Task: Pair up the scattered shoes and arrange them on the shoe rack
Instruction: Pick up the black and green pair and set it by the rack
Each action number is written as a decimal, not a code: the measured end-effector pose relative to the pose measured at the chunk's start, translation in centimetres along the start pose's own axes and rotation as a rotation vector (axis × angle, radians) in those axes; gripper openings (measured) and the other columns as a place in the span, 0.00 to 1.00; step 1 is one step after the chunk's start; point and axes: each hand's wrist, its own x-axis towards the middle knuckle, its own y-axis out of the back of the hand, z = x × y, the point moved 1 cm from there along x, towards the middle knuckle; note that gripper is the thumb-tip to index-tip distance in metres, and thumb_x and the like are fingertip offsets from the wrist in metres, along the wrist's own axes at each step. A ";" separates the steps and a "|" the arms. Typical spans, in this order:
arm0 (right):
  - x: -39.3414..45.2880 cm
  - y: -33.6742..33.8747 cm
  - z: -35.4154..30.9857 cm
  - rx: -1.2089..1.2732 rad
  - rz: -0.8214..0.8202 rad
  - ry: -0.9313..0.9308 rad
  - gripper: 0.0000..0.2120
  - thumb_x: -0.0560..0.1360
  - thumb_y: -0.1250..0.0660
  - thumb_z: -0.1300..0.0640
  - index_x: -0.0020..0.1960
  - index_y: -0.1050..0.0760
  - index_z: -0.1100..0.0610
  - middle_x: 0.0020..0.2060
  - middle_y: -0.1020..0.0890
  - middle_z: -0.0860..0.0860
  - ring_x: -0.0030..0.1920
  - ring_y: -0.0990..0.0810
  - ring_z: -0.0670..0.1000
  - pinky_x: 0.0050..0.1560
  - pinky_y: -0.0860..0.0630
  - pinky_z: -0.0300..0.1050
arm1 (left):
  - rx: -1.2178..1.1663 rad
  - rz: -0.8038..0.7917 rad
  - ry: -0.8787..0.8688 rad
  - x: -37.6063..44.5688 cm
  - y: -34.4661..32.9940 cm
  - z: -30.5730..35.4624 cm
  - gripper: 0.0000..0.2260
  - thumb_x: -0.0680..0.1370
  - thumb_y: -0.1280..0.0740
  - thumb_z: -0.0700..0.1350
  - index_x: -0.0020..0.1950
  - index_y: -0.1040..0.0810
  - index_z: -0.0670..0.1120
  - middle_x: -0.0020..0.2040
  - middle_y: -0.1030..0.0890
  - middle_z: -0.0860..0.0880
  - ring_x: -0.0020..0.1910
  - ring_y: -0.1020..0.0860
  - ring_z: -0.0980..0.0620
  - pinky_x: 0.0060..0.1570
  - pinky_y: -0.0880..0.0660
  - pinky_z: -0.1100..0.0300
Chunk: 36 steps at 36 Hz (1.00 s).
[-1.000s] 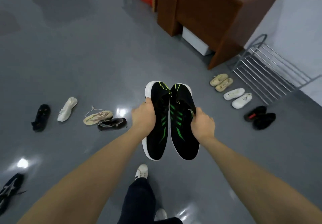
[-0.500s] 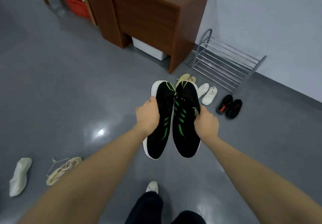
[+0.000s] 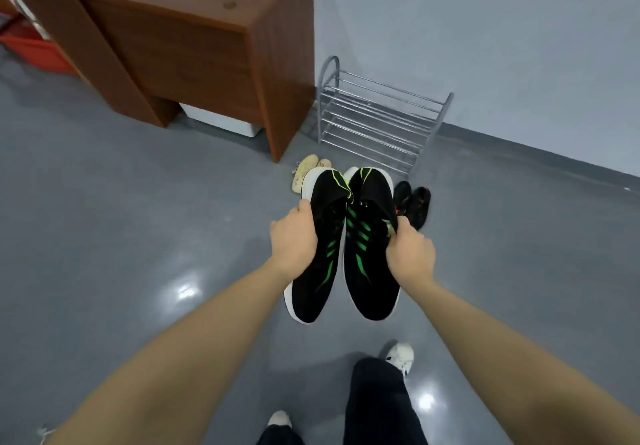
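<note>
Left hand (image 3: 294,242): curled round the outer edge of the left sneaker (image 3: 320,254), thumb on its collar. Right hand (image 3: 410,254): gripping the outer edge of the right sneaker (image 3: 369,250), fingers wrapped under. Sneakers: black knit, green stripes, white soles; held side by side in the air at frame centre, touching along their inner edges, toes toward the person, heels toward 12 o'clock. Rack (image 3: 377,126): chrome wire, several tiers, standing against the wall (image 3: 485,29) at 12 o'clock beyond the sneakers, nothing on its bars. Beige shoes (image 3: 304,169): on the floor (image 3: 121,219) at 11 o'clock of the held pair, partly hidden behind it, just before the rack. Black shoes (image 3: 414,202): a pair with red trim on the floor at 1 o'clock, beside the right hand. Cabinet (image 3: 187,46): brown wood, at 10 o'clock, next to the rack. Red crate (image 3: 31,46): far left edge. Person's feet (image 3: 400,356): white shoes, dark trousers, at 6 o'clock.
</note>
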 end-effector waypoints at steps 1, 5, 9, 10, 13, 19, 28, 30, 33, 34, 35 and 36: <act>1.3 0.4 1.1 0.000 -0.001 -0.005 0.05 0.79 0.47 0.62 0.50 0.32 0.60 0.45 0.19 0.60 0.46 0.23 0.65 0.43 0.38 0.48 | 0.007 -0.002 -0.009 0.9 -0.3 1.5 0.08 0.78 0.45 0.34 0.56 0.33 0.41 0.51 0.22 0.43 0.47 0.22 0.42 0.42 0.36 0.55; 6.4 2.6 5.5 0.008 -0.016 -0.019 0.04 0.78 0.47 0.63 0.45 0.38 0.56 0.43 0.20 0.58 0.45 0.23 0.63 0.43 0.37 0.49 | 0.041 -0.025 -0.012 4.2 -0.9 8.0 0.11 0.77 0.45 0.33 0.58 0.33 0.41 0.53 0.22 0.43 0.48 0.22 0.42 0.43 0.36 0.55; 11.3 4.9 9.8 -0.028 -0.026 -0.025 0.07 0.77 0.47 0.64 0.52 0.33 0.60 0.42 0.21 0.57 0.42 0.25 0.61 0.42 0.37 0.48 | 0.044 -0.041 -0.012 7.6 -1.7 14.0 0.12 0.77 0.44 0.32 0.59 0.33 0.41 0.54 0.23 0.44 0.49 0.22 0.42 0.43 0.36 0.55; 12.5 5.4 10.8 -0.031 -0.023 -0.024 0.07 0.77 0.47 0.65 0.53 0.32 0.60 0.42 0.21 0.57 0.42 0.24 0.61 0.42 0.37 0.48 | 0.044 -0.034 -0.015 8.6 -2.0 15.4 0.12 0.77 0.44 0.32 0.59 0.33 0.41 0.54 0.23 0.44 0.50 0.22 0.42 0.43 0.36 0.55; 15.4 6.4 13.4 -0.030 -0.005 -0.033 0.07 0.77 0.47 0.65 0.51 0.32 0.60 0.41 0.21 0.57 0.41 0.25 0.62 0.41 0.37 0.47 | 0.048 -0.035 -0.028 10.6 -2.5 18.8 0.12 0.76 0.45 0.32 0.58 0.33 0.41 0.54 0.23 0.44 0.49 0.22 0.42 0.44 0.36 0.54; 20.7 7.9 18.3 0.000 -0.011 -0.085 0.04 0.77 0.47 0.64 0.46 0.35 0.59 0.38 0.23 0.55 0.36 0.32 0.57 0.41 0.37 0.47 | 0.083 -0.045 -0.085 14.8 -4.2 24.9 0.11 0.76 0.43 0.33 0.57 0.32 0.42 0.53 0.23 0.44 0.50 0.23 0.43 0.51 0.30 0.51; 28.6 8.5 24.8 -0.011 -0.039 -0.151 0.05 0.77 0.48 0.64 0.44 0.37 0.58 0.35 0.28 0.53 0.37 0.31 0.58 0.42 0.38 0.47 | 0.142 -0.073 -0.173 22.7 -8.3 32.0 0.11 0.76 0.42 0.33 0.57 0.33 0.42 0.52 0.23 0.45 0.50 0.23 0.44 0.50 0.30 0.52; 30.7 8.5 26.4 -0.011 -0.037 -0.175 0.05 0.78 0.48 0.62 0.46 0.34 0.59 0.39 0.23 0.56 0.41 0.26 0.61 0.45 0.35 0.50 | 0.122 -0.091 -0.194 24.7 -9.3 33.6 0.11 0.77 0.43 0.34 0.58 0.32 0.42 0.52 0.23 0.45 0.50 0.23 0.44 0.51 0.30 0.52; 34.1 8.0 28.8 -0.012 -0.045 -0.220 0.07 0.79 0.48 0.60 0.50 0.32 0.60 0.44 0.20 0.57 0.47 0.23 0.62 0.49 0.33 0.52 | 0.110 -0.097 -0.234 28.2 -11.0 36.0 0.10 0.79 0.44 0.35 0.58 0.32 0.42 0.53 0.22 0.45 0.49 0.22 0.44 0.48 0.31 0.54; 35.2 7.8 29.6 -0.018 -0.056 -0.234 0.08 0.79 0.48 0.60 0.51 0.32 0.60 0.44 0.20 0.58 0.47 0.23 0.63 0.49 0.32 0.52 | 0.105 -0.106 -0.244 29.3 -11.8 36.7 0.09 0.79 0.44 0.35 0.58 0.32 0.42 0.53 0.23 0.45 0.49 0.22 0.44 0.46 0.32 0.55; 36.3 7.7 30.2 -0.021 -0.060 -0.249 0.08 0.78 0.48 0.61 0.51 0.31 0.60 0.44 0.20 0.58 0.46 0.23 0.63 0.50 0.32 0.53 | 0.095 -0.116 -0.256 30.4 -12.7 37.4 0.08 0.79 0.44 0.36 0.57 0.32 0.42 0.53 0.23 0.45 0.48 0.22 0.44 0.44 0.33 0.56; 37.4 7.5 30.8 -0.019 -0.064 -0.264 0.08 0.78 0.48 0.61 0.51 0.31 0.60 0.43 0.20 0.58 0.46 0.23 0.63 0.50 0.31 0.53 | 0.087 -0.130 -0.265 31.5 -13.4 38.1 0.08 0.79 0.44 0.36 0.57 0.32 0.42 0.52 0.23 0.45 0.48 0.22 0.44 0.42 0.34 0.56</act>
